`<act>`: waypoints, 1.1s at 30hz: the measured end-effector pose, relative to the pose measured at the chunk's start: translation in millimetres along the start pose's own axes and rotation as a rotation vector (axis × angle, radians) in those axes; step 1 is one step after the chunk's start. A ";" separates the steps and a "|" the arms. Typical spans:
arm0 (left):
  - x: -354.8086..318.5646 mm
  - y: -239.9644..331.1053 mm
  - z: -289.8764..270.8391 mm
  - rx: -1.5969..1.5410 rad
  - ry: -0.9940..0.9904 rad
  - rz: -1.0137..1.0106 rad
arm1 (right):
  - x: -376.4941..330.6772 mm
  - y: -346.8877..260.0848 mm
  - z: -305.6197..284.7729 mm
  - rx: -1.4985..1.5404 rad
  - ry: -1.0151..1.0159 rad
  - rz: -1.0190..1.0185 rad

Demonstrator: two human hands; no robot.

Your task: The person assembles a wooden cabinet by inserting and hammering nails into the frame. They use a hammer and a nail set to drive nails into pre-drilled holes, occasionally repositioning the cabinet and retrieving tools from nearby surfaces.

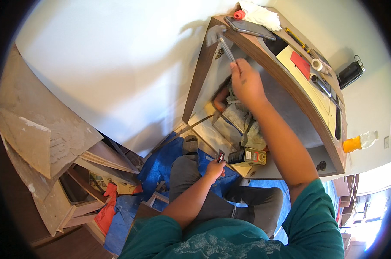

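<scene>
My right hand (248, 86) is raised, its fingers wrapped round the handle of a claw hammer (226, 48). The hammer's metal head, smeared by motion, is level with the wooden cabinet's (286, 82) upper left corner. Lower down, over my bent knee, my left hand (213, 169) is closed round a small dark object with a red and white label (221, 156). Only the top of that object sticks out, so its kind is unclear. A metal can (255, 156) stands on the cabinet's lower part, just right of my left hand.
On the cabinet top lie a phone (251, 28), a white cloth (260, 15), a yellow cutter (297, 39) and a black bottle (351, 74). Grey rags (253, 134) are inside it. An orange drink bottle (359, 142) stands at right. Wood panels (44, 138) lean left; blue tarp (154, 166) covers floor.
</scene>
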State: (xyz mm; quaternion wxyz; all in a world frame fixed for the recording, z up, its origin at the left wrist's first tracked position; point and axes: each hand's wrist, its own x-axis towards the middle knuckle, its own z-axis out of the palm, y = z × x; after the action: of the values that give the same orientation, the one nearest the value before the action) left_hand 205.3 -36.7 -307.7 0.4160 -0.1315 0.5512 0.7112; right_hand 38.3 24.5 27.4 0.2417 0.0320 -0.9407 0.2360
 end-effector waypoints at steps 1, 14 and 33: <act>-0.8 1.4 0.4 -0.010 0.000 0.000 | 5.4 -0.5 -1.1 0.000 -0.012 0.041; -2.5 5.6 1.4 0.038 0.022 -0.013 | 2.3 -3.3 9.7 0.044 0.006 0.016; -2.1 4.5 -2.6 0.026 0.009 0.011 | -4.5 -4.6 5.9 0.034 -0.038 0.040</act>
State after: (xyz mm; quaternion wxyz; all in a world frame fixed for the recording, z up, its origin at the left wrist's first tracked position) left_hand 202.6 -40.1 -304.3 0.4111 -0.1262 0.5633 0.7056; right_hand 40.5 17.5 22.7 0.2186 0.0216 -0.9414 0.2560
